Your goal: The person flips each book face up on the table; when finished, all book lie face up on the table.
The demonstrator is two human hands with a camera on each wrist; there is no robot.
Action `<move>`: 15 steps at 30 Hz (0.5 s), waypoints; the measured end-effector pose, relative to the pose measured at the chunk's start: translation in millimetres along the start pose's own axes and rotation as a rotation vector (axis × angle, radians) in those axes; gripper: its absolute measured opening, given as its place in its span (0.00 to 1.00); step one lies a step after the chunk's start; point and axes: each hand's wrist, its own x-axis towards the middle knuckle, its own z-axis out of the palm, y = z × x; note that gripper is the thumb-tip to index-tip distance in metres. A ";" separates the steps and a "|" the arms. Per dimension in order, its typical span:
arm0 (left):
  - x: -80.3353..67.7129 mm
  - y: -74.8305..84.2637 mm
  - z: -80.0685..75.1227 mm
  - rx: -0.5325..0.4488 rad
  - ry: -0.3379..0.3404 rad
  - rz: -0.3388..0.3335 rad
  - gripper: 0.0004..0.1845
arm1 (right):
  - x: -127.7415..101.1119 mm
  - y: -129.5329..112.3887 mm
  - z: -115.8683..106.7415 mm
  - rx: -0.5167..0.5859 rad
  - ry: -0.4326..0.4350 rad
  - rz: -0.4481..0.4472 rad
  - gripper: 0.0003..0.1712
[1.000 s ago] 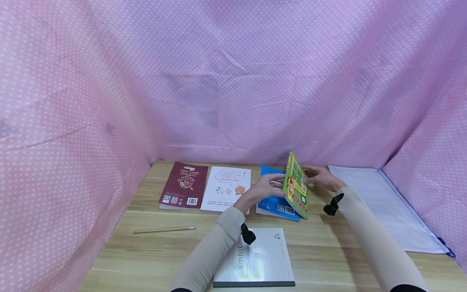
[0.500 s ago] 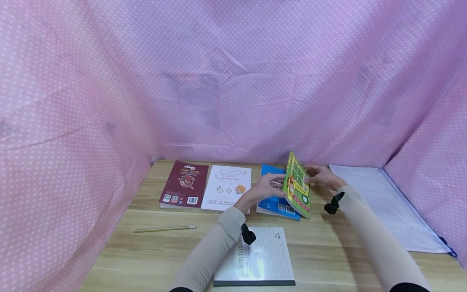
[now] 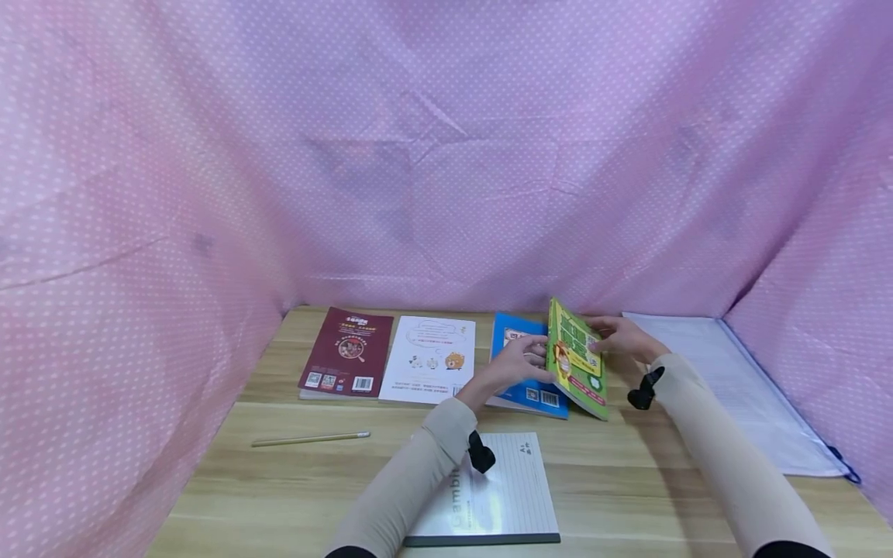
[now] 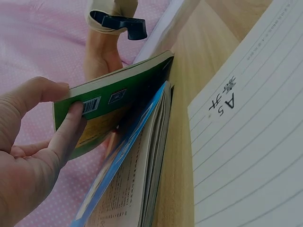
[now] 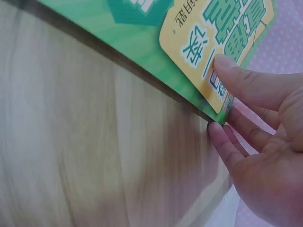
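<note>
A green book (image 3: 575, 360) stands tilted on its long edge on the wooden table (image 3: 628, 480), leaning right, partly over a blue book (image 3: 512, 341) lying flat. My left hand (image 3: 519, 364) pinches its left side: in the left wrist view a thumb and finger (image 4: 71, 127) clasp the green book (image 4: 118, 94) above the blue book (image 4: 128, 179). My right hand (image 3: 617, 337) holds the other side. In the right wrist view its thumb (image 5: 241, 78) presses the green cover (image 5: 189, 42) while the fingers curl under the edge.
A dark red book (image 3: 345, 353) and a white book (image 3: 431, 358) lie to the left, a pencil (image 3: 310, 439) in front of them. A lined A5 notepad (image 3: 498, 488) lies near me. A clear folder of papers (image 3: 732, 380) lies at right. Pink dotted cloth (image 3: 446, 155) walls the table.
The green book has shifted slightly right and leans lower toward the table. Both hands moved along with it, still holding it.
</note>
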 end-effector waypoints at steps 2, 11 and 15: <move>0.4 -0.7 2.8 0.008 0.008 -0.006 0.39 | -1.3 -0.1 -0.7 -0.007 0.004 0.023 0.43; 3.5 -12.0 16.7 0.038 0.026 -0.046 0.39 | 1.0 12.1 -7.9 -0.046 0.017 0.043 0.43; 3.0 -14.1 22.2 0.062 0.015 -0.063 0.39 | 1.3 15.8 -12.1 -0.080 0.027 0.072 0.43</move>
